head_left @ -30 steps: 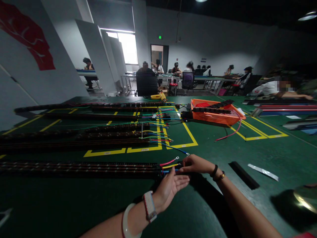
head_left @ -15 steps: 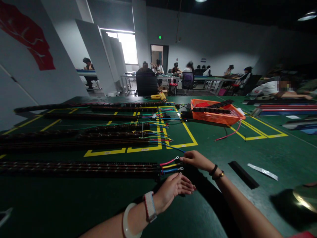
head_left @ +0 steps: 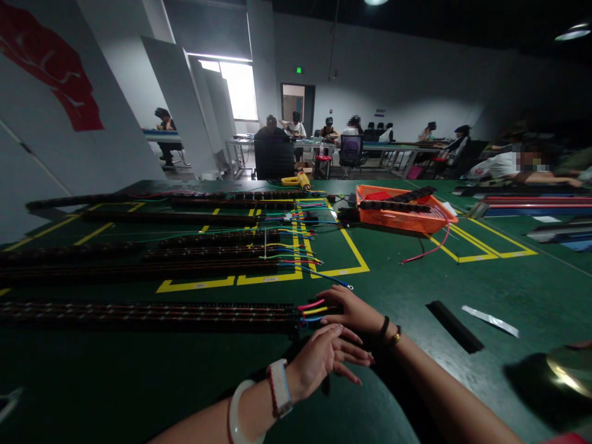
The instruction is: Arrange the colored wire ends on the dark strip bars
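Observation:
A long bundle of dark sleeved cables (head_left: 152, 316) lies across the near left of the green table. From its right end come short red (head_left: 311, 304), yellow (head_left: 315, 311) and blue (head_left: 314, 319) cables. My right hand (head_left: 354, 310) is curled over their tips, thumb below and fingers above, hiding the metal lugs. Just below it my left hand (head_left: 321, 356) is open, palm turned sideways, fingers spread and holding nothing. Beyond my right hand, a blue cable with a ring lug (head_left: 350, 287) sticks out from another bundle.
More dark cable bundles (head_left: 139, 271) lie farther back over yellow tape outlines. A yellow heat gun (head_left: 296, 180) and an orange basket (head_left: 400, 217) are at the back. To the right lie a black strip (head_left: 454, 325) and a whitish strip (head_left: 490, 320). Several people sit at farther tables.
My right hand has moved slightly left and down, from the red cable's lug over all the cable tips. My left hand's fingers have spread wider.

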